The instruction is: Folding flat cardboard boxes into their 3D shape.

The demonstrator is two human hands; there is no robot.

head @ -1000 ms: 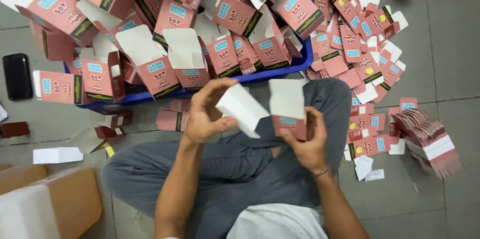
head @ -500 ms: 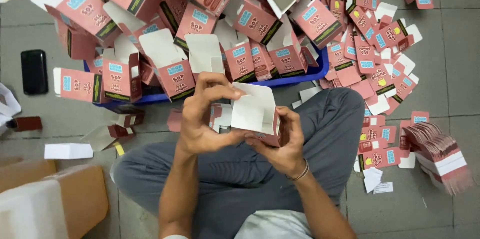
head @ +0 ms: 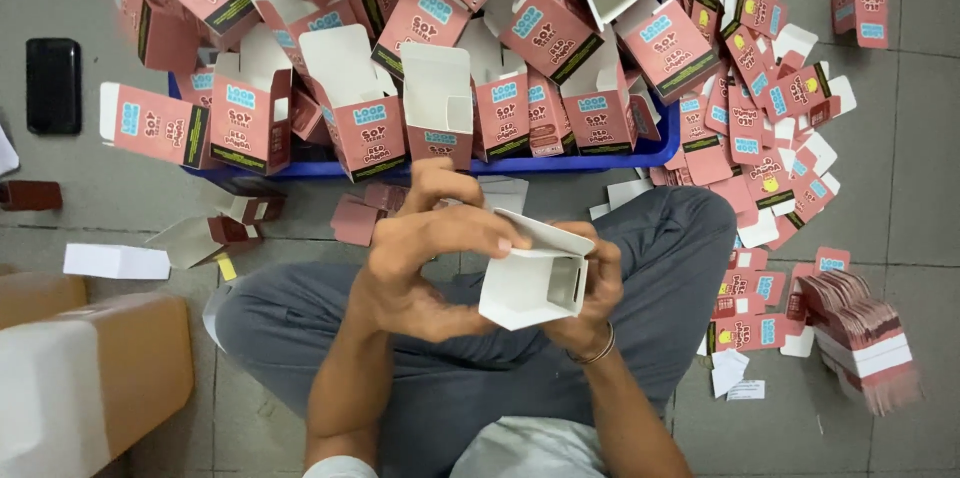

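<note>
I hold a small pink carton [head: 535, 283] over my lap, its white inside and open end turned toward me. My left hand [head: 425, 263] grips its left side, with the thumb and fingers pressing on the top flap. My right hand [head: 590, 298] cradles the carton from the right and from beneath, mostly hidden behind it. A metal bangle sits on my right wrist.
A blue tray [head: 590, 158] piled high with erected pink cartons lies ahead of my knees. Flat pink carton blanks [head: 760, 118] spread to the right, with a neat stack [head: 860, 338] at far right. A black phone [head: 52, 85] lies left, a cardboard box [head: 90, 378] at lower left.
The carton has been turned and brought lower, its open white end now facing me. Both hands have closed in around it, and the view has shifted slightly.
</note>
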